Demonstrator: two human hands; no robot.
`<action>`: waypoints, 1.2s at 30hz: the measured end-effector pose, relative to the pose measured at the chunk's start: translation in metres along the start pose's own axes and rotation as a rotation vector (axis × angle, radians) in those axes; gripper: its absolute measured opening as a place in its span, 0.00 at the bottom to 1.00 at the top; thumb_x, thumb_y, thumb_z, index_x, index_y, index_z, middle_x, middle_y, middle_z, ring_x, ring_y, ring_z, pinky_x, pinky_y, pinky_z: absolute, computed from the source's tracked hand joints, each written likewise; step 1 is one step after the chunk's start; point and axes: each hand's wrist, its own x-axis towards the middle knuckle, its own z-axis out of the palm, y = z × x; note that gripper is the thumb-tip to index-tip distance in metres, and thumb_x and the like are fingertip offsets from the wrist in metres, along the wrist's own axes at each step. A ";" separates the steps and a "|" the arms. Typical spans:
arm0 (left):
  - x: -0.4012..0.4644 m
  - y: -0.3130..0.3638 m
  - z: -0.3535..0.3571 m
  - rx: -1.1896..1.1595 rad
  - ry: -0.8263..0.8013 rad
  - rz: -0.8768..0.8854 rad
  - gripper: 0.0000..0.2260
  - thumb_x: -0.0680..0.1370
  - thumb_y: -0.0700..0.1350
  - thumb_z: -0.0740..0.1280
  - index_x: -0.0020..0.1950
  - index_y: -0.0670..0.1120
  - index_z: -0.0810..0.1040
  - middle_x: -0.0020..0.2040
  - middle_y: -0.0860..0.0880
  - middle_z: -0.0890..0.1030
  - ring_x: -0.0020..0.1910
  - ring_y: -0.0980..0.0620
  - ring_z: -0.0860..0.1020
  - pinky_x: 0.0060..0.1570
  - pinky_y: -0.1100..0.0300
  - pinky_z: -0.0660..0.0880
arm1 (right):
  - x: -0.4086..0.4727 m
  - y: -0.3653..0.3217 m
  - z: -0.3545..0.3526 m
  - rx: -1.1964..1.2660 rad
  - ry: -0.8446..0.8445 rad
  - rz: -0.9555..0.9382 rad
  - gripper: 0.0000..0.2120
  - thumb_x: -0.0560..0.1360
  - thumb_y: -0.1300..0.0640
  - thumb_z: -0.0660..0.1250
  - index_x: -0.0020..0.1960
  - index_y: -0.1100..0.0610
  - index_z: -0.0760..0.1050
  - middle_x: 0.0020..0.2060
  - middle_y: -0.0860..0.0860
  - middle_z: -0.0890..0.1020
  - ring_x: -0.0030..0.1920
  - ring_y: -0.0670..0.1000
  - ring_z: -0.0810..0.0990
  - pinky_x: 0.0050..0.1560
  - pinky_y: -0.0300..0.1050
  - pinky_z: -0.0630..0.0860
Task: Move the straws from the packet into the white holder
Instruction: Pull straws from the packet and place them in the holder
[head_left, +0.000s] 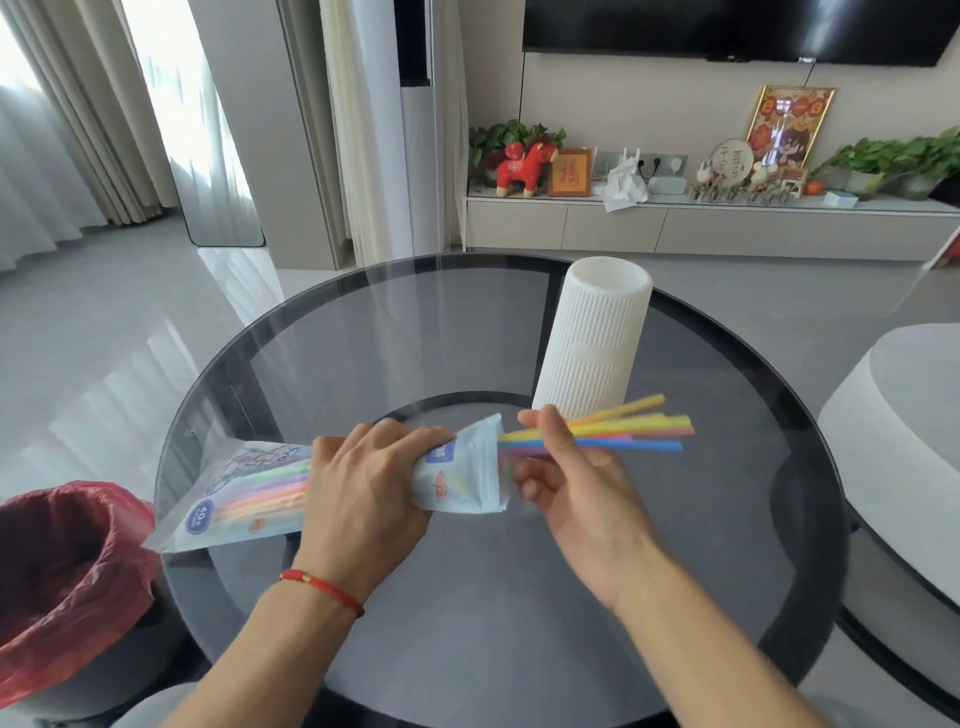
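Note:
A pale blue printed straw packet lies sideways above the round glass table, and my left hand grips it around its middle. A bunch of coloured straws sticks out of the packet's open right end. My right hand pinches those straws just outside the opening, thumb above and fingers below. More straws show through the packet's clear left part. The white ribbed holder stands upright on the table just behind the straw tips, its open top facing up.
A bin lined with a red bag stands at the table's left edge. A white rounded seat is close on the right. Behind the table run a low cabinet with ornaments and a wall television.

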 end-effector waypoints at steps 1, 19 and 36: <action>-0.001 0.003 0.002 0.002 -0.011 0.026 0.22 0.65 0.43 0.76 0.55 0.61 0.80 0.42 0.56 0.81 0.42 0.48 0.79 0.44 0.49 0.70 | 0.000 0.005 0.004 -0.051 0.049 -0.074 0.20 0.71 0.47 0.78 0.52 0.63 0.83 0.34 0.52 0.83 0.30 0.47 0.79 0.29 0.37 0.75; -0.003 -0.009 0.012 0.185 -0.151 -0.051 0.20 0.67 0.42 0.75 0.56 0.59 0.80 0.46 0.51 0.82 0.46 0.43 0.79 0.48 0.48 0.64 | -0.020 -0.143 -0.052 -1.177 0.087 -0.437 0.09 0.75 0.46 0.71 0.43 0.51 0.84 0.26 0.52 0.84 0.21 0.48 0.75 0.27 0.39 0.75; -0.009 0.004 0.014 0.160 -0.183 0.017 0.23 0.67 0.45 0.73 0.60 0.59 0.77 0.49 0.52 0.80 0.49 0.45 0.78 0.50 0.48 0.67 | -0.017 -0.077 -0.050 -1.203 0.197 -0.300 0.10 0.83 0.56 0.68 0.44 0.57 0.81 0.27 0.55 0.85 0.23 0.48 0.81 0.31 0.38 0.81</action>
